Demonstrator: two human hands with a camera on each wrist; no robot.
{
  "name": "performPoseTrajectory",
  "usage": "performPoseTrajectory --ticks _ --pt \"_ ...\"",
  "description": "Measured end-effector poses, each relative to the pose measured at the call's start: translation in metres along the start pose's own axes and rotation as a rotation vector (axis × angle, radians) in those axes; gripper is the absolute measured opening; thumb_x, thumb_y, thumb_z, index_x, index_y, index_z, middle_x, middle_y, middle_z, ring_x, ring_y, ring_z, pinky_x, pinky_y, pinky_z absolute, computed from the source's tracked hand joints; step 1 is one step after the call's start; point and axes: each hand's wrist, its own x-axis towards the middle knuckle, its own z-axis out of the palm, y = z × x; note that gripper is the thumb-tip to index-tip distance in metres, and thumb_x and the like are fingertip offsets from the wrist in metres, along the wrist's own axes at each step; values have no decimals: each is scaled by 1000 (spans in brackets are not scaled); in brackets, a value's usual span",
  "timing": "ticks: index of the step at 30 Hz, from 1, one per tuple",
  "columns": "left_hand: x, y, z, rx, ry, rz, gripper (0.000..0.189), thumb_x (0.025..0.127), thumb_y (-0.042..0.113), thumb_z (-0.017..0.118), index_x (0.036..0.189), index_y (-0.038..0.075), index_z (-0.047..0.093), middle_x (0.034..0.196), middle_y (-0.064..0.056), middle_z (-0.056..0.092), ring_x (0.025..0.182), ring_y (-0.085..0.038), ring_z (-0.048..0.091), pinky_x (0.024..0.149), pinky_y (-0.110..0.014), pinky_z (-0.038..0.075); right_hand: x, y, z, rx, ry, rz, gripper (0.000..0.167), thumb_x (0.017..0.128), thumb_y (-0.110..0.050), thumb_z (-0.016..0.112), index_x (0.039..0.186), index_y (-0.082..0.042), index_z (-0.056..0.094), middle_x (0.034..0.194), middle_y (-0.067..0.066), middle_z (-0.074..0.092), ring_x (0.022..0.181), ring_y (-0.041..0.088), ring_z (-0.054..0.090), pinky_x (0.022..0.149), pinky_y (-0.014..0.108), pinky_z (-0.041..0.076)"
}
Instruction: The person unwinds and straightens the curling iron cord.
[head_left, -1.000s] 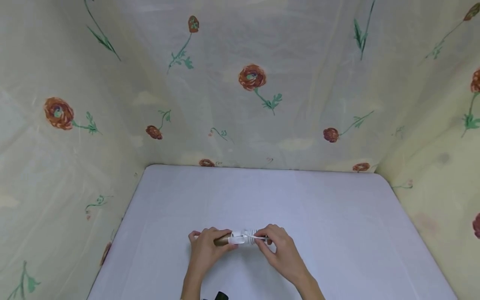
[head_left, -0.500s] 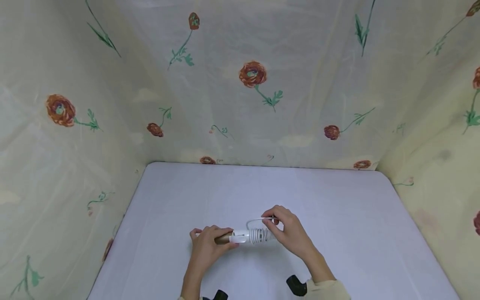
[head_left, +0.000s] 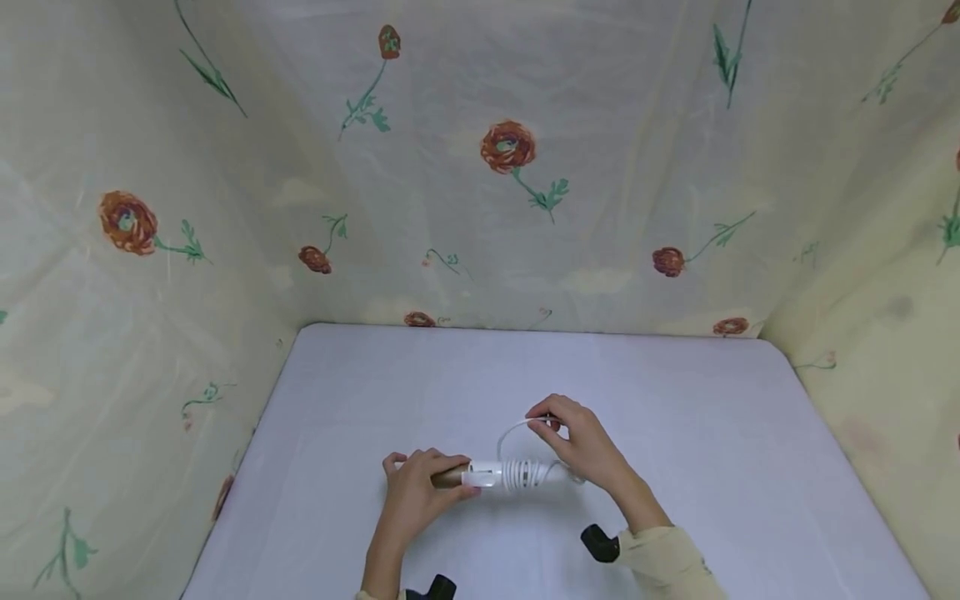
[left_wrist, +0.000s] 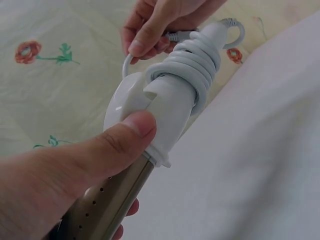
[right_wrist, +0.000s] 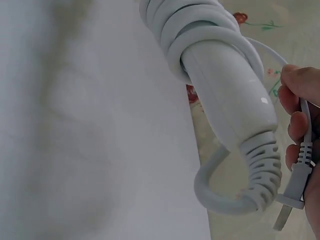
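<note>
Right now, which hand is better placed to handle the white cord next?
Probably the right hand: it pinches the white cord near its plug. The left hand grips the brown-and-white tool, thumb on its white part, so it seems better suited to steadying.

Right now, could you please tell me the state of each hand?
Left hand: holding the brown-and-white appliance.
Right hand: holding the white cord near its plug.
</note>
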Motion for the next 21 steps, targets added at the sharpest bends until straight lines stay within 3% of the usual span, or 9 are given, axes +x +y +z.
performPoseTrajectory --ticks 5,14,21 --pt "2 -2 0 -12 -19 11 43 65 56 76 102 33 73 85 14 68 83 -9 59 93 -53 22 3 7 1 4 -21 9 15 84 -10 70 98 -11 65 88 -7 63 75 3 50 66 23 47" --pt "1 -6 2 -29 -21 59 43 66 58 74 101 33 73 87 15 69 85 -8 60 96 -50 23 2 26 7 36 13 35 13 85 -9 69 97 -6 66 89 -4 66 74 3 53 66 23 48" --pt "-1 -4 1 -58 -76 61 45 66 60 73 102 34 73 88 18 68 87 -7 59 98 -50 19 -10 39 15 26 17 97 12 86 -14 68 98 -10 66 88 -8 65 73 3 50 66 24 46"
